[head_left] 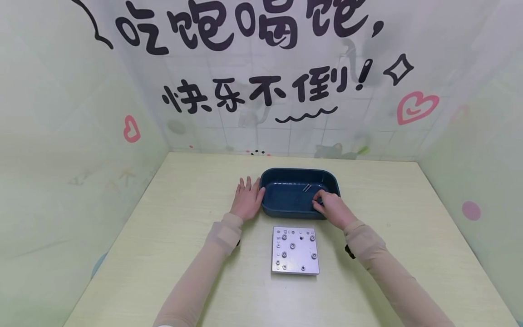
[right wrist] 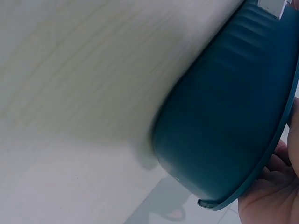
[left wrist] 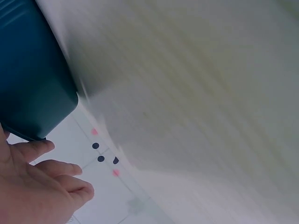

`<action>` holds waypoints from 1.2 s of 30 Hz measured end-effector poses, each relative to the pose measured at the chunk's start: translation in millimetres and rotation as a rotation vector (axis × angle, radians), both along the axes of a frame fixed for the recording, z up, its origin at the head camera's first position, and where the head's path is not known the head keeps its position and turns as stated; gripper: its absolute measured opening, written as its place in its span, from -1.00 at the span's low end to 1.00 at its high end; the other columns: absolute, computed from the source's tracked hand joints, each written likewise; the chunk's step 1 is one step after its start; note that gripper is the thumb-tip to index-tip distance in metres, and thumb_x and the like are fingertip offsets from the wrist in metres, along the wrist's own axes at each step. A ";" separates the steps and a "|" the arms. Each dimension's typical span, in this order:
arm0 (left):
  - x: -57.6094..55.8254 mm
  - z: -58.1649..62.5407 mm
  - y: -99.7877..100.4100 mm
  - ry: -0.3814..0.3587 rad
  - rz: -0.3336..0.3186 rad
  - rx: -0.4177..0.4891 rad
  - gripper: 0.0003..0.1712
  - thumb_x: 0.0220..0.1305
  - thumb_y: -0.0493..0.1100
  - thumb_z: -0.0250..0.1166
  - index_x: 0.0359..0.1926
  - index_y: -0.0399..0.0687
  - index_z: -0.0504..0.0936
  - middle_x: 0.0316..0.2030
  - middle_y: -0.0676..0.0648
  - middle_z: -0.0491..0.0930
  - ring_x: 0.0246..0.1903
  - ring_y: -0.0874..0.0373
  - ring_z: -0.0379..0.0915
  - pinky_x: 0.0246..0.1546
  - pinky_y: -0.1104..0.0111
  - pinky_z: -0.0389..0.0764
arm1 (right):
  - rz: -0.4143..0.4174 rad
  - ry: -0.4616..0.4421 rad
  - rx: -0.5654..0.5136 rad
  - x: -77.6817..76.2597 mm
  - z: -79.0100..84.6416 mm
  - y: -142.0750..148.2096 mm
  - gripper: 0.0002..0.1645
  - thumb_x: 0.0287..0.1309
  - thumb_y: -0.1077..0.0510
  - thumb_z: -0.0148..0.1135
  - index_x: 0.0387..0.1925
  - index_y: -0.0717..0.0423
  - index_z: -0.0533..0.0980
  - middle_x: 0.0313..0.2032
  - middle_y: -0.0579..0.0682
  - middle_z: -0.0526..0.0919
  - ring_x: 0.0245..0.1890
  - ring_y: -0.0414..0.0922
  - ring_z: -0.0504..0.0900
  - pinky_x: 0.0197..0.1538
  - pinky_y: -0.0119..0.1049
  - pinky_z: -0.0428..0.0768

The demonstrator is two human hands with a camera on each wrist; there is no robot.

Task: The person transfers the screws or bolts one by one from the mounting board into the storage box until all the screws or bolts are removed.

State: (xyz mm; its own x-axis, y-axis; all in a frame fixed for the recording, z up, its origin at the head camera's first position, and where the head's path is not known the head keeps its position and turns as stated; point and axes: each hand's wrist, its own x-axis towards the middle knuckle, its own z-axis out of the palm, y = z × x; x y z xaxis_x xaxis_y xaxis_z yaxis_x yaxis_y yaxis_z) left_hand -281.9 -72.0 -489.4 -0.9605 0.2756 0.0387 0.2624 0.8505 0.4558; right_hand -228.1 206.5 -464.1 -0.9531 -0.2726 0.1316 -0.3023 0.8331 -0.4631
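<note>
A dark blue plastic bin (head_left: 282,213) stands toward the back of the table. My left hand (head_left: 247,202) rests against its left end, fingers spread and thumb at the rim. In the left wrist view, a finger of the left hand (left wrist: 39,186) touches the bin's rim (left wrist: 32,137). My right hand (head_left: 334,210) reaches over the right front rim, its fingers bent down inside the bin. A small shiny bit shows by those fingertips; whether they pinch it is unclear. Two thin metal pins (head_left: 307,187) lie on the bin floor. In the right wrist view, the rim partly hides the right hand (right wrist: 273,191).
In front of the bin lies a square metal plate (head_left: 300,259) with several socket-head screws and holes. Both stand on a pale wooden table (head_left: 196,195). Printed wall sheets (head_left: 253,136) enclose the back and sides.
</note>
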 end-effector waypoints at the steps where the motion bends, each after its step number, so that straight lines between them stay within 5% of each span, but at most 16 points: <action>1: -0.2 -0.1 0.1 0.001 -0.001 0.000 -0.33 0.58 0.13 -0.23 0.51 -0.14 0.16 0.50 -0.41 -0.04 0.50 -0.40 -0.29 0.51 -0.06 -0.13 | 0.001 0.001 0.000 0.1 0.0 0.1 -0.82 0.34 0.24 0.18 -0.17 0.33 0.54 -0.31 0.18 0.70 -0.47 -0.15 0.57 -0.34 -0.25 0.58; 24: -2.2 -3.1 -0.8 0.009 -0.005 0.012 -0.32 0.58 0.13 -0.22 0.51 -0.17 0.15 0.50 -0.42 -0.06 0.51 -0.35 -0.30 0.52 -0.02 -0.16 | 0.003 -0.001 -0.012 8.3 5.7 -4.2 -0.83 0.33 0.24 0.20 -0.14 0.29 0.54 -0.26 0.16 0.70 -0.37 -0.11 0.62 -0.25 -0.19 0.63; 36: -3.5 -4.5 -1.0 0.001 -0.004 0.006 -0.29 0.57 0.18 -0.28 0.52 -0.13 0.14 0.50 -0.40 -0.06 0.52 -0.33 -0.33 0.53 -0.01 -0.16 | 0.280 0.190 -0.041 49.6 19.7 -33.7 -0.82 0.26 0.27 0.27 -0.12 0.24 0.56 -0.10 0.14 0.73 -0.08 -0.02 0.73 -0.06 -0.24 0.69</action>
